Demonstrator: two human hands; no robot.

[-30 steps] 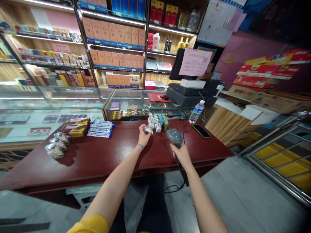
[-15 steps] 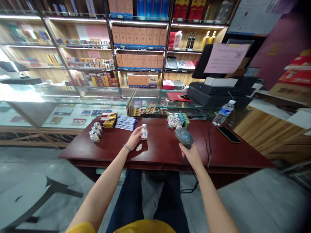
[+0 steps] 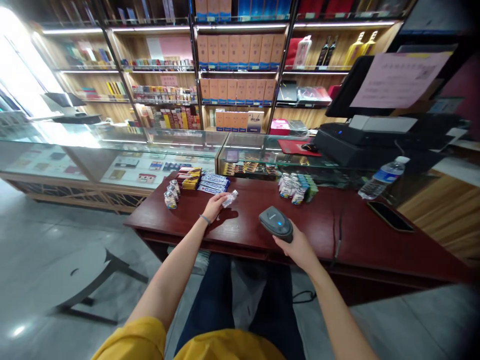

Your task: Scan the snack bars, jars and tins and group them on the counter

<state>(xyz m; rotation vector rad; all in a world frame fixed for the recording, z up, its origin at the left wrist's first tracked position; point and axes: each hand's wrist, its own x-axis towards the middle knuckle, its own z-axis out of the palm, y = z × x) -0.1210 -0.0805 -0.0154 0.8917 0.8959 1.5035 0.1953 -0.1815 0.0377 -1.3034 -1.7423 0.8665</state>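
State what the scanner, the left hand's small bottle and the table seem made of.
Scanner: probably plastic, dull dark grey, with smooth moulded curves. Small bottle: clear plastic or glass, shiny and seemingly see-through; which is unclear. Table: likely varnished wood or imitation, glossy reddish brown with bright reflections.

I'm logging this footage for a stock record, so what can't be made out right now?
All in the head view:
- Print on the small bottle: too small, and partly covered by the left hand.
- Handle of the scanner: mostly hidden by the right hand.
- Writing on the pink sheet: blurred.
- Upper end of the yellow sleeve: cut off by the bottom edge.
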